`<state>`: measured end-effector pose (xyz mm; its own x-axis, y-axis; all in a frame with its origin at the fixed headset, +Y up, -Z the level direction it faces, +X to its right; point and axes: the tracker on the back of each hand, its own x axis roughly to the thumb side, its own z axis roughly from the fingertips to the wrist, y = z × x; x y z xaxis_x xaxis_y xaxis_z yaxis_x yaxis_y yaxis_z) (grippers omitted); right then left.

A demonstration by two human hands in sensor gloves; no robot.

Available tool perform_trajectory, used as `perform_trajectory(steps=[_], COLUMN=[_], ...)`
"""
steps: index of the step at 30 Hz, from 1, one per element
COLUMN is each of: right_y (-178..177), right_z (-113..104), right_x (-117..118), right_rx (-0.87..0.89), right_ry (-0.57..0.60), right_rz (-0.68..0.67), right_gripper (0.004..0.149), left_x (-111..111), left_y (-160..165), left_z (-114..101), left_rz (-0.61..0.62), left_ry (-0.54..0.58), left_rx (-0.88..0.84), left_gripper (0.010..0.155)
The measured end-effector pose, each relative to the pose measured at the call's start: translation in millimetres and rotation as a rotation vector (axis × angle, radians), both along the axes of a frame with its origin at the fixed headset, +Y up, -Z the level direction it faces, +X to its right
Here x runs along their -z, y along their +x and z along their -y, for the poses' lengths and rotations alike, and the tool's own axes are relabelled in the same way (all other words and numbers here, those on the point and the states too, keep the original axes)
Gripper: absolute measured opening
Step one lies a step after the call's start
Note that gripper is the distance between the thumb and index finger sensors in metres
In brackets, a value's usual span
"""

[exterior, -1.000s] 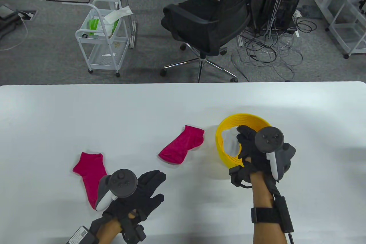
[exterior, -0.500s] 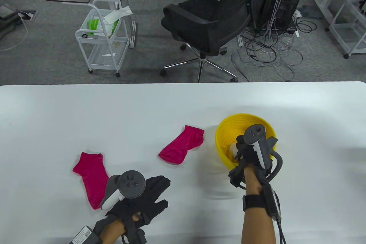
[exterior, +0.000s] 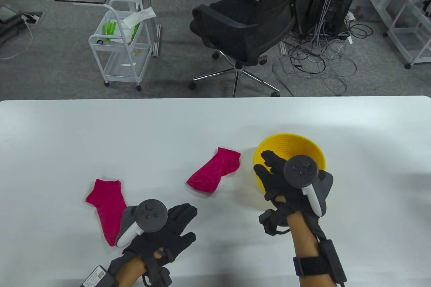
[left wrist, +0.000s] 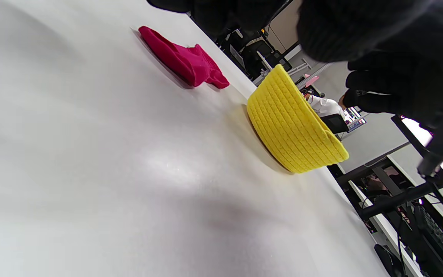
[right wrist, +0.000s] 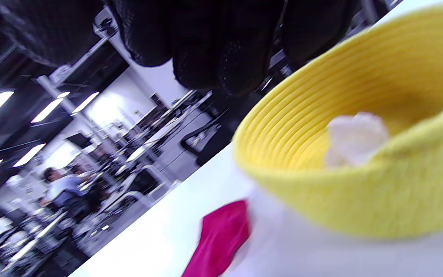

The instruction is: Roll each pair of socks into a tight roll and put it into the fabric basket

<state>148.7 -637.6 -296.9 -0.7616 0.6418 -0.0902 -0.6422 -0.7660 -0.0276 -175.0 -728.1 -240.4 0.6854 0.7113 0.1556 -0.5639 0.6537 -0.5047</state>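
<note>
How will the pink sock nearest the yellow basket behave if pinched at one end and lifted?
Probably floppy: the pink sock lies flat and slightly creased on the table, so it should drape rather than hold its shape. Likely light, being thin knit. It should not roll or slide far; in the left wrist view its textured fabric looks grippy.

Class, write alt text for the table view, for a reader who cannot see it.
The gloved right hand hovers open over the near rim of a yellow basket on a white table. Two pink socks lie flat to its left, and the left hand rests open beside the nearer sock.
</note>
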Motion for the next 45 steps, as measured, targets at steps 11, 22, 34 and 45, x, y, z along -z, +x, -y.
perform_trajectory(steps=[11,22,34,45], right_y=[-71.3,-85.4,-78.4,-80.1], right_z=[45.0,70.1,71.6,73.0], right_x=[-56.7,-59.5,-54.9,-54.4], right_rx=[0.042,-0.009,-0.031,-0.026], right_ry=[-0.039,-0.15,-0.159,-0.182], right_rz=[-0.309,-0.398,-0.396,-0.422], right_gripper=[0.081,0.096,0.093,0.091], left_x=[9.2,35.1,48.9,63.7], left_y=[-17.8,-87.5,-199.9,-221.4], left_z=[-1.7,-27.2,-6.4,33.5], left_rz=[-0.096,-0.38,-0.956,-1.063], left_ry=[0.014,0.132,0.069,-0.128], left_rx=[-0.003,0.014,0.25,0.528], left_gripper=[0.075,0.075,0.063,0.062])
